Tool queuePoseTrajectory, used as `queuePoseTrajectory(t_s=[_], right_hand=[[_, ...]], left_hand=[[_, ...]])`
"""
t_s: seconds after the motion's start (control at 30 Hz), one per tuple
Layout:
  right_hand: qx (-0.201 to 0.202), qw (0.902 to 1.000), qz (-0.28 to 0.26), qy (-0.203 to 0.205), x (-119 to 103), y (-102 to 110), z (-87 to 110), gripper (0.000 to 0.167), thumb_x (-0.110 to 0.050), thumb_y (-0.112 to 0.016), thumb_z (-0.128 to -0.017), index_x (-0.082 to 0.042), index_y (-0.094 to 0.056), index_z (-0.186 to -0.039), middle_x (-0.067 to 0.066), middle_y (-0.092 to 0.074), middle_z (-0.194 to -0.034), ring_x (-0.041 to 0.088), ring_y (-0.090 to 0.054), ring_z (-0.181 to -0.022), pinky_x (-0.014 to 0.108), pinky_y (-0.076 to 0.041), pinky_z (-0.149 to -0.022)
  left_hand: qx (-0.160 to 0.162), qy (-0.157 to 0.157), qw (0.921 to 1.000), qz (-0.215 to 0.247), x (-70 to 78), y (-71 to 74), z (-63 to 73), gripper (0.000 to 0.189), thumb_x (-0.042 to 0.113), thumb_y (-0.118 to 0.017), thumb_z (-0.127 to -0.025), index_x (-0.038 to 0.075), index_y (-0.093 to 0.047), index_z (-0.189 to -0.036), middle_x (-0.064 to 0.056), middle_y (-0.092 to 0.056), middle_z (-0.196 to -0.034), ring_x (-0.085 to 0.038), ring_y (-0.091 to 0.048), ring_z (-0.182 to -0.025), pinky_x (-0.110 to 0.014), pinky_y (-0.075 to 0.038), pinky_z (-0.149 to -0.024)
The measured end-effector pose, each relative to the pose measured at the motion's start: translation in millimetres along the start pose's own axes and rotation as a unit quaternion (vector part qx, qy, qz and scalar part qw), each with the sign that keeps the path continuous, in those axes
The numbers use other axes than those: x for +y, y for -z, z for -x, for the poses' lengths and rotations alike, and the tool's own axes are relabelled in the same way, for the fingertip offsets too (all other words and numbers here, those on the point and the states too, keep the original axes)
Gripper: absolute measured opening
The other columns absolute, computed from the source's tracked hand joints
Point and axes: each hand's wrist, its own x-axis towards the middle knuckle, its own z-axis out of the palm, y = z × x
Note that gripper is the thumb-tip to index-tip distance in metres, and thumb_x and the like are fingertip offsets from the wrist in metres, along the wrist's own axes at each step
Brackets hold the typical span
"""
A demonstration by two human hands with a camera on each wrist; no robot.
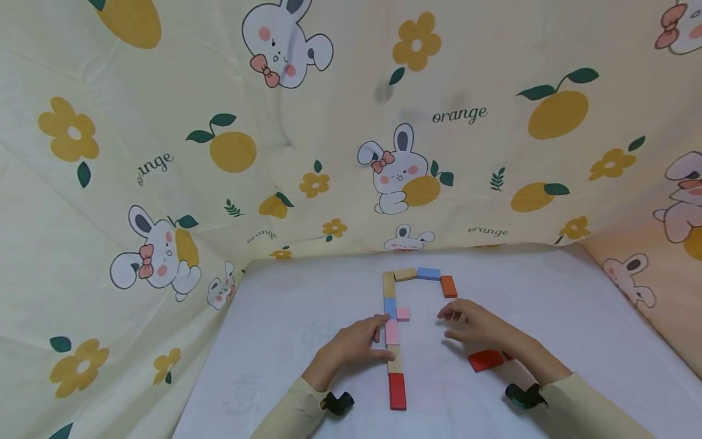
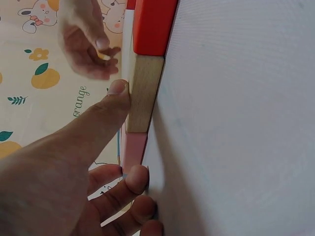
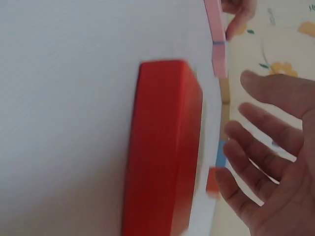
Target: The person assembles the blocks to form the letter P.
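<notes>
A column of flat blocks runs along the table: red, plain wood, pink, blue and wood. My left hand rests along its left side, thumb on the lower wood block and index fingertip at the blue one, fingers spread. A short pink block sticks out from the column's right side. With relaxed fingers and nothing in it, my right hand hovers right of the column. Below that hand lies another red block, large in the right wrist view.
From the column's far end a wood block, a blue block and an orange-red block curve rightward. Partly hidden under the right forearm, a dark reddish piece adjoins the red block. Patterned cloth hangs behind the white table.
</notes>
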Motion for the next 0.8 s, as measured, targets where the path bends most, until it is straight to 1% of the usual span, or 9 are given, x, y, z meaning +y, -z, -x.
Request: queuePoseTrajectory(t_s=[0.13, 0.27, 0.33, 0.43, 0.57, 0.67, 0.8], right_hand=[[-0.006, 1.0, 0.001, -0.002, 3.9, 9.5, 19.0, 0.037, -0.026, -0.085, -0.094, -0.012, -0.072, -0.126, 0.0, -0.068, -0.12, 0.023, -0.059, -0.11, 0.044, -0.054, -0.095], [-0.006, 0.9999, 0.012, -0.002, 9.3, 17.0, 34.3, 0.036, -0.028, -0.086, -0.093, -0.016, -0.072, -0.125, -0.002, -0.067, -0.122, 0.027, -0.057, -0.116, 0.052, -0.052, -0.098], [-0.006, 0.9998, 0.018, 0.0, 13.2, 19.5, 40.6, 0.036, -0.029, -0.086, -0.092, -0.018, -0.073, -0.124, -0.004, -0.067, -0.123, 0.028, -0.055, -0.12, 0.05, -0.051, -0.098], [-0.007, 0.9995, 0.026, 0.015, 19.5, 22.3, 49.1, 0.036, -0.03, -0.088, -0.09, -0.022, -0.074, -0.123, -0.006, -0.067, -0.123, 0.029, -0.054, -0.12, 0.044, -0.051, -0.096], [-0.01, 0.999, 0.034, 0.029, 25.7, 24.0, 59.8, 0.038, -0.036, -0.09, -0.088, -0.026, -0.074, -0.121, -0.008, -0.067, -0.123, 0.024, -0.054, -0.118, 0.036, -0.05, -0.092], [-0.013, 0.9988, 0.038, 0.027, 28.5, 24.0, 65.8, 0.041, -0.04, -0.091, -0.086, -0.029, -0.073, -0.121, -0.009, -0.066, -0.124, 0.02, -0.052, -0.118, 0.036, -0.048, -0.093], [-0.026, 0.9991, 0.033, 0.009, 30.6, 23.5, 69.9, 0.043, -0.039, -0.092, -0.086, -0.029, -0.072, -0.123, -0.008, -0.065, -0.127, 0.023, -0.05, -0.119, 0.039, -0.048, -0.094]], left_hand=[[0.002, -0.005, 1.0, -0.004, 0.2, 0.1, 0.2, 0.092, 0.056, -0.086, -0.088, 0.021, -0.046, -0.163, 0.009, -0.055, -0.094, -0.002, -0.046, -0.078, -0.024, -0.037, -0.062], [0.003, -0.003, 1.0, -0.006, 1.6, 0.8, 0.8, 0.092, 0.055, -0.086, -0.088, 0.021, -0.046, -0.163, 0.01, -0.054, -0.094, -0.002, -0.046, -0.079, -0.024, -0.037, -0.063], [0.002, -0.001, 1.0, -0.007, 1.7, 0.7, 0.5, 0.092, 0.055, -0.086, -0.088, 0.022, -0.046, -0.164, 0.01, -0.054, -0.094, -0.002, -0.046, -0.079, -0.024, -0.037, -0.063], [0.0, -0.001, 1.0, -0.01, -0.3, -0.8, -1.0, 0.092, 0.056, -0.086, -0.088, 0.022, -0.046, -0.164, 0.011, -0.053, -0.094, -0.001, -0.046, -0.08, -0.024, -0.038, -0.063], [-0.001, -0.003, 1.0, -0.008, -2.1, -1.5, -2.3, 0.092, 0.057, -0.085, -0.088, 0.022, -0.045, -0.164, 0.011, -0.054, -0.094, -0.001, -0.047, -0.081, -0.023, -0.038, -0.063], [-0.002, -0.003, 1.0, -0.005, -1.8, -0.8, -1.8, 0.093, 0.057, -0.085, -0.088, 0.022, -0.045, -0.164, 0.011, -0.054, -0.094, -0.001, -0.047, -0.081, -0.024, -0.038, -0.063], [-0.002, 0.0, 1.0, -0.005, -1.0, -0.1, -0.6, 0.093, 0.058, -0.086, -0.088, 0.023, -0.046, -0.164, 0.011, -0.054, -0.094, -0.001, -0.047, -0.081, -0.023, -0.038, -0.064]])
